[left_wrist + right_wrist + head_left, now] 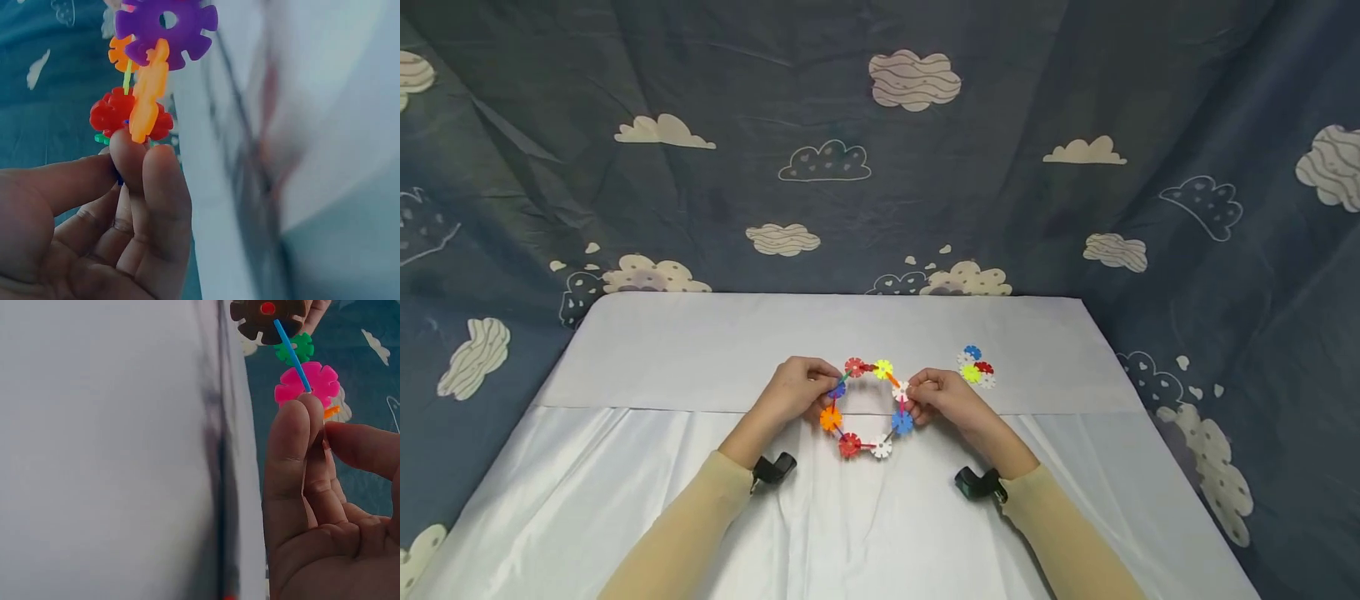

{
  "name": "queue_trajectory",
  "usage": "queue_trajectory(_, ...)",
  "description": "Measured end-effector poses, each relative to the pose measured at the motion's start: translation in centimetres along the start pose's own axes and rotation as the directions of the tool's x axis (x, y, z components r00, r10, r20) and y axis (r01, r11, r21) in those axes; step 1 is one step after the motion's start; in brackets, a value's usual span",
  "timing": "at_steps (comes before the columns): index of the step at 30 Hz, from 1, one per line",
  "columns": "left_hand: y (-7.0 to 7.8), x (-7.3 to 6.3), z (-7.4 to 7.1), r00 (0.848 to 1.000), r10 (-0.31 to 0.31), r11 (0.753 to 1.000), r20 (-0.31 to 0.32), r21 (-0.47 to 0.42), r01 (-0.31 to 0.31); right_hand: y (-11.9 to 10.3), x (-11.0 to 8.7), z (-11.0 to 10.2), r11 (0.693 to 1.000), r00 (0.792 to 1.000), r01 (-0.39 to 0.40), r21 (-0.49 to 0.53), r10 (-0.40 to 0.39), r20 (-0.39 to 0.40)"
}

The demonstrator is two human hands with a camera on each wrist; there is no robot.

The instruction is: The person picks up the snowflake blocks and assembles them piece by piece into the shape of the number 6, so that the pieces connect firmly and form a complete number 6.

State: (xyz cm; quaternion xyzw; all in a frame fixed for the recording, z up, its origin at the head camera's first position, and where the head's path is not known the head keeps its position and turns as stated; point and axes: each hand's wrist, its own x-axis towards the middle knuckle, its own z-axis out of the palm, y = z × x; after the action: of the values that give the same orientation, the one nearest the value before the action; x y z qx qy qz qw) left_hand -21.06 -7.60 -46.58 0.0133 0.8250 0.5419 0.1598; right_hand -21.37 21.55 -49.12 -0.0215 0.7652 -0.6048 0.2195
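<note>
A ring of linked plastic snowflake discs (pixel 850 446) in several colours is held up over the white cloth. At its left side, my left hand (pixel 796 390) pinches a disc between thumb and fingers; in the left wrist view a dark blue edge shows there. A purple disc (pixel 192 28) and an edge-on orange disc (pixel 147 97) stand above those fingertips. The right hand (pixel 949 398) pinches the ring's opposite side. Past its fingertips in the right wrist view are a pink disc (pixel 320 376), an edge-on blue disc (pixel 290 353) and a dark brown disc (pixel 290 309). Fingers partly hide both gripped discs.
A small group of loose snowflake discs (pixel 972 373) lies on the table beyond the right hand. White cloth (pixel 647 358) covers the table, with a seam across it. Behind and at both sides hangs a dark curtain (pixel 970 217) with cloud prints.
</note>
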Motion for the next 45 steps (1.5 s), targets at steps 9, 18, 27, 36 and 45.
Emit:
queue_trajectory(9,-0.4,3.6,-0.3,0.997,-0.054,0.998,-0.050,0.016,0.055,-0.2,3.4,-0.5,0.998,0.997,-0.068,-0.007,0.067,-0.046)
queue_trajectory(18,-1.4,3.0,-0.4,0.994,-0.073,0.992,-0.086,0.094,0.081,0.4,3.7,-0.2,0.993,0.989,-0.098,-0.070,0.090,-0.115)
queue_trajectory(27,-1.7,1.9,0.2,0.994,-0.105,0.994,-0.042,0.035,0.107,0.0,3.5,0.1,0.976,0.989,-0.049,-0.214,0.017,-0.148)
queue_trajectory(36,-2.0,2.0,-0.2,0.990,-0.122,0.992,-0.069,-0.025,0.120,-0.5,3.0,-0.4,0.965,0.984,-0.069,-0.252,0.024,-0.175)
queue_trajectory(45,-1.9,2.0,0.0,0.989,-0.116,0.993,-0.087,-0.042,0.112,-1.3,3.6,-0.4,0.932,0.992,-0.069,-0.356,0.025,-0.126)
